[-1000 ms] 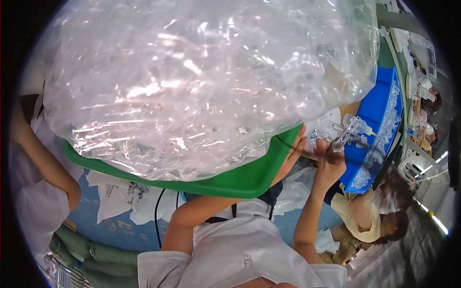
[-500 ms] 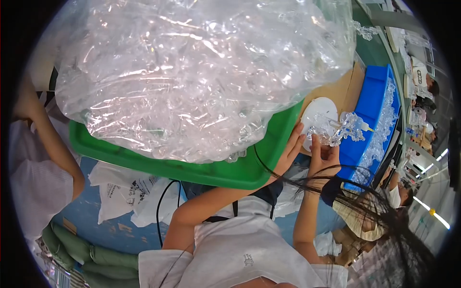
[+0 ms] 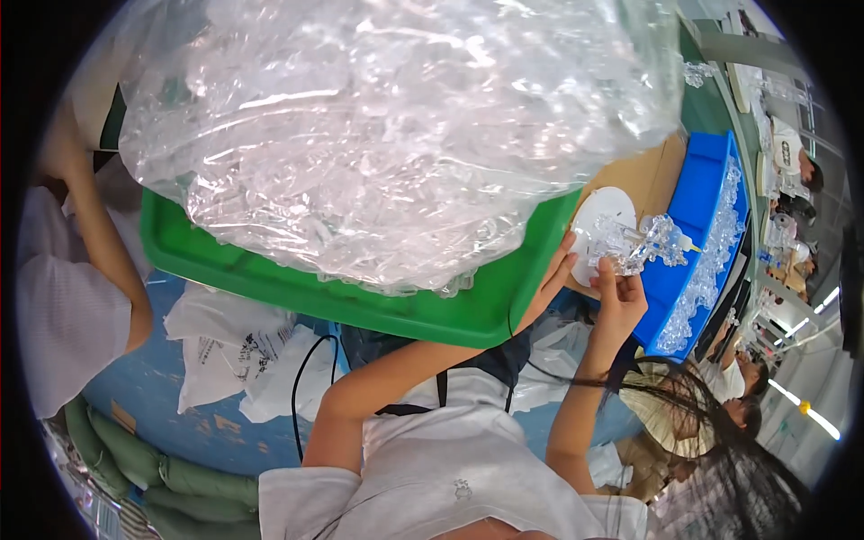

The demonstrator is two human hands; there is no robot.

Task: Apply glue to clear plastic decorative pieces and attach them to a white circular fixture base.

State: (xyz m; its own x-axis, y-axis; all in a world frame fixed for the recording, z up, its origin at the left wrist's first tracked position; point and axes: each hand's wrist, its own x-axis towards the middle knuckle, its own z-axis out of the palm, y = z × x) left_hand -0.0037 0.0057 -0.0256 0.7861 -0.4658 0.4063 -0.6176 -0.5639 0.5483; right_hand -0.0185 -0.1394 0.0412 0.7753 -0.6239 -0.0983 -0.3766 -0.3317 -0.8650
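Observation:
My right hand [image 3: 619, 301] pinches a clear plastic piece [image 3: 621, 245] between thumb and fingertips, over a round white disc [image 3: 601, 205]. More clear knobbly parts [image 3: 664, 236] lie just right of it, with a small yellow-tipped item [image 3: 688, 244] among them. My left hand [image 3: 551, 281] reaches up past the green tray's corner, partly hidden by it. Its visible fingers are stretched out along the disc's left edge; whether they touch it I cannot tell. A large clear bag [image 3: 387, 135] full of transparent parts rests in the green tray [image 3: 360, 306], left of my hands.
To the right stands a blue bin [image 3: 697, 180] holding many clear parts. Brown cardboard [image 3: 643, 175] lies under the disc. At far left is another person's arm [image 3: 112, 256]. White plastic bags [image 3: 234, 346] and a black cable [image 3: 297, 396] are below the tray.
The view has shifted a little, so the tray, bag and bin sit slightly differently. My right hand still pinches the clear piece over the disc. Strands of hair have swung away from the hands.

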